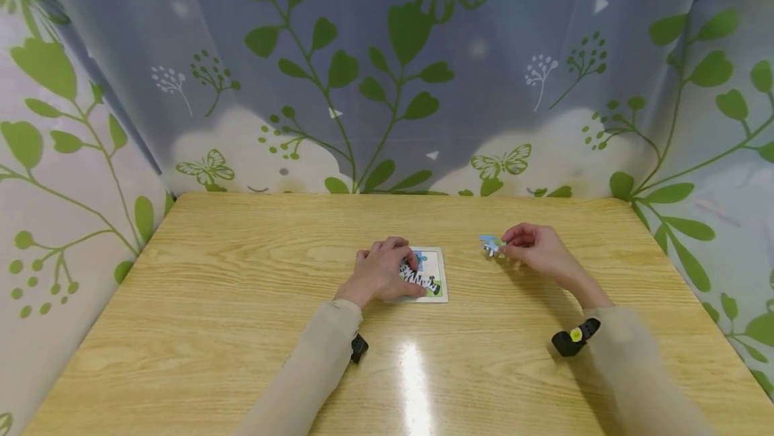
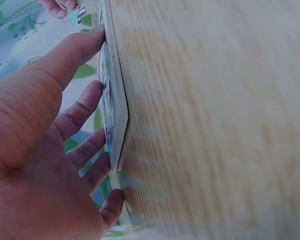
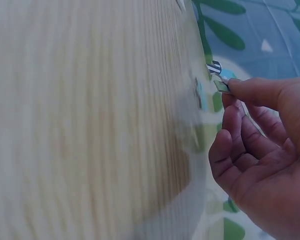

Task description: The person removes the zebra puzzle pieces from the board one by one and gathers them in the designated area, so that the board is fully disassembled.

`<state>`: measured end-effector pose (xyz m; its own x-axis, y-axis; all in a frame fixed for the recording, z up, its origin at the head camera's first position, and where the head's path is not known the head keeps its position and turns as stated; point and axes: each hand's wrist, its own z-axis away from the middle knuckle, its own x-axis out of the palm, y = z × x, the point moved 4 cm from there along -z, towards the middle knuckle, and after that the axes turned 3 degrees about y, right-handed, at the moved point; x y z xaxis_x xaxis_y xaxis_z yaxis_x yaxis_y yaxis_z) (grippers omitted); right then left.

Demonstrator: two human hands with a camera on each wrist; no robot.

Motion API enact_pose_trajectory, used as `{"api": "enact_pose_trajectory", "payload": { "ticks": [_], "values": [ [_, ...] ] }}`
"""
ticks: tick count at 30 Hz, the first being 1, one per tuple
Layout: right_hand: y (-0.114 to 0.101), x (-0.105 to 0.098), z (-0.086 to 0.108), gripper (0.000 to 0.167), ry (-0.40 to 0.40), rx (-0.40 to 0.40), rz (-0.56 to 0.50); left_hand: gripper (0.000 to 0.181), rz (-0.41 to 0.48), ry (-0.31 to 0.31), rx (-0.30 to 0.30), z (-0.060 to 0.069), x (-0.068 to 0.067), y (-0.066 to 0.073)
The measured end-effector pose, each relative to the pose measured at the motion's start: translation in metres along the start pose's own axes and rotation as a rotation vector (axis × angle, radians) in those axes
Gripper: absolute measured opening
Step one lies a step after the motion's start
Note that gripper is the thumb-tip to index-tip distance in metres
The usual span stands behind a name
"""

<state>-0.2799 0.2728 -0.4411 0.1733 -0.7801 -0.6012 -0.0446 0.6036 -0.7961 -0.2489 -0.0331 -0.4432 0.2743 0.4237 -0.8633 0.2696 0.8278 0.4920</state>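
Tray: a flat square puzzle with a pale rim (image 1: pixel 444 281), lying on the table (image 1: pixel 242 355); it is partly covered by a hand.
Tray picture: zebra stripes (image 1: pixel 417 279), with a blue patch towards the far side, green at the near right corner and a pale area beside the blue.
Left hand (image 1: pixel 383 269): over the left part of the tray, fingers spread and loosely bent, resting on it rather than clenched; the thumb touches its near side, and in the left wrist view several fingertips meet its face.
Right hand (image 1: pixel 535 251): to the right of the tray and well apart from it, pinching a piece between thumb and finger, the other fingers curled in.
Held piece (image 3: pixel 222 86): right of the tray, raised above the table; green, blue and striped black and white.
Second piece (image 3: pixel 199 95): small and bluish, right of the tray, low beneath the held one; its picture is too blurred to tell.
Sleeves: beige, the left one (image 1: pixel 314 369) on the near left of the tray, the right one (image 1: pixel 635 355) on its near right.
Wrist straps: black, one (image 1: pixel 359 349) nearer than the tray, the other (image 1: pixel 568 343) to its near right with a yellow spot.
Glare (image 1: pixel 416 382): a white streak on the wood, nearer than the tray.
Curtain (image 1: pixel 514 86): beyond the tray, blue and white with green leaves and butterflies.
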Motion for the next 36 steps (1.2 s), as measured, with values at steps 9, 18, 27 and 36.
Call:
{"api": "enact_pose_trajectory", "payload": {
  "ticks": [9, 18, 27, 36],
  "values": [
    [0.018, -0.018, -0.008, 0.033, 0.009, 0.042, 0.001, 0.036, 0.006, 0.008, 0.000, -0.002, 0.002, -0.001],
    [0.031, -0.029, -0.019, 0.034, 0.043, 0.076, 0.038, 0.036, 0.001, 0.007, 0.006, 0.000, 0.001, -0.001],
    [0.027, -0.026, -0.022, 0.030, 0.058, 0.048, 0.126, 0.032, 0.057, -0.033, 0.064, 0.001, -0.002, -0.007],
    [0.021, -0.024, -0.018, 0.030, 0.085, 0.012, 0.167, 0.035, 0.086, -0.059, 0.085, 0.001, -0.004, -0.012]
  ]
}}
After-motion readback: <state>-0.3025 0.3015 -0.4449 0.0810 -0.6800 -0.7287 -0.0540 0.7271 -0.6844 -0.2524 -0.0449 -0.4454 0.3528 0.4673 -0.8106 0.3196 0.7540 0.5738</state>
